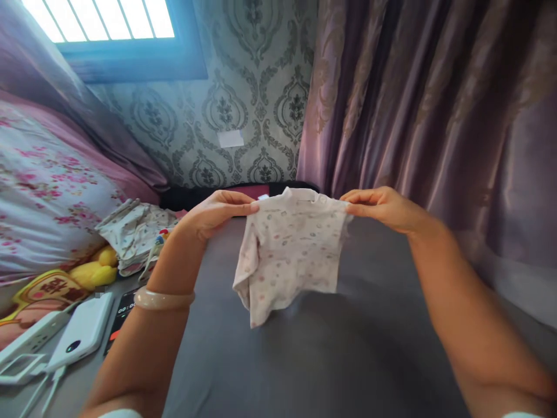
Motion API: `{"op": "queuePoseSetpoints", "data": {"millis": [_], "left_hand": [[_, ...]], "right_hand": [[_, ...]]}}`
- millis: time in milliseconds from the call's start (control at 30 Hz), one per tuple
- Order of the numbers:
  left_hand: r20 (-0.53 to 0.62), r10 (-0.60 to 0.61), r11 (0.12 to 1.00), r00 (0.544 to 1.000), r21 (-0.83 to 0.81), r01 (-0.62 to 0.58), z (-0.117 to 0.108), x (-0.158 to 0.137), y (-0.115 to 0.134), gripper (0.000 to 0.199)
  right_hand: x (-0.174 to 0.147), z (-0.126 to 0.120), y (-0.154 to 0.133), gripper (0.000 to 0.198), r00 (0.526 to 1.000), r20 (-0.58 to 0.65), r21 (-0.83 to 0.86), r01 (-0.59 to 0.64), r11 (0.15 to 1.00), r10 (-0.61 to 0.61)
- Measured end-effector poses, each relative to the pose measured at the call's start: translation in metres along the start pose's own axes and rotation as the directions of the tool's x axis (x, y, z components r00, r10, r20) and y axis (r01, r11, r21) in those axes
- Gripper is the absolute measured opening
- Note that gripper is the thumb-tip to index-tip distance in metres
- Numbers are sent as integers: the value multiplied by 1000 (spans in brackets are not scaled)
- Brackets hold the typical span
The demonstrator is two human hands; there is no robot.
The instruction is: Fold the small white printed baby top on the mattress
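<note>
shirt (296,249) between left hand (217,210) and right hand (385,209)

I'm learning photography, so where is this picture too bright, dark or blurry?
Head view: the window glares white, with bluish haze around it; head view: the lower edge of the small shirt looks smeared; head view: a soft shadow darkens the gray sheet below.

Power bank (82,334) and phone (120,316) lie left of the shirt (298,249).
</note>
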State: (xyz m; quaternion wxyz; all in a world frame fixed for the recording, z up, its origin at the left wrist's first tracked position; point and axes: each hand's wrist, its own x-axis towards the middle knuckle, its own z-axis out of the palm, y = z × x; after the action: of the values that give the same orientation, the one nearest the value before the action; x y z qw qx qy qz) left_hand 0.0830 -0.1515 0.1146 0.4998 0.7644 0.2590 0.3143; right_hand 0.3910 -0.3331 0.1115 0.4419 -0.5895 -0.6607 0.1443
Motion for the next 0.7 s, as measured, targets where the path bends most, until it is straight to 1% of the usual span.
{"op": "queuePoseSetpoints", "data": {"millis": [67, 167, 233, 333, 400, 500, 600, 700], "left_hand": [[1, -7, 1000, 1000, -21, 7, -1, 3, -3, 35], [-110, 8, 1000, 994, -3, -9, 2, 10, -8, 36], [-153, 41, 999, 987, 13, -39, 9, 14, -12, 33], [-221, 126, 992, 967, 51, -118, 22, 20, -19, 26], [-306, 190, 980, 933, 124, -158, 31, 25, -25, 20], [-409, 279, 945, 869, 280, -171, 40, 33, -33, 14], [-458, 403, 877, 792, 439, -193, 44, 35, -38, 13], [-456, 534, 785, 712, 581, -216, 46, 29, -39, 14]], "right_hand": [[1, 0, 4, 33, 1000, -1, 50, -15, 999, 15], [6, 2, 12, 34, 988, -135, 89, -57, 994, 69], [10, 6, 16, 35, 976, -203, 75, -64, 995, 78], [14, 15, 21, 35, 965, -256, 46, -48, 998, 59], [17, 21, 25, 34, 951, -306, 34, -28, 999, 37], [19, 28, 29, 32, 925, -380, -17, 2, 1000, -9], [19, 34, 31, 29, 887, -457, -134, 11, 991, -71], [13, 38, 27, 24, 843, -508, -292, 24, 956, -177]]}}
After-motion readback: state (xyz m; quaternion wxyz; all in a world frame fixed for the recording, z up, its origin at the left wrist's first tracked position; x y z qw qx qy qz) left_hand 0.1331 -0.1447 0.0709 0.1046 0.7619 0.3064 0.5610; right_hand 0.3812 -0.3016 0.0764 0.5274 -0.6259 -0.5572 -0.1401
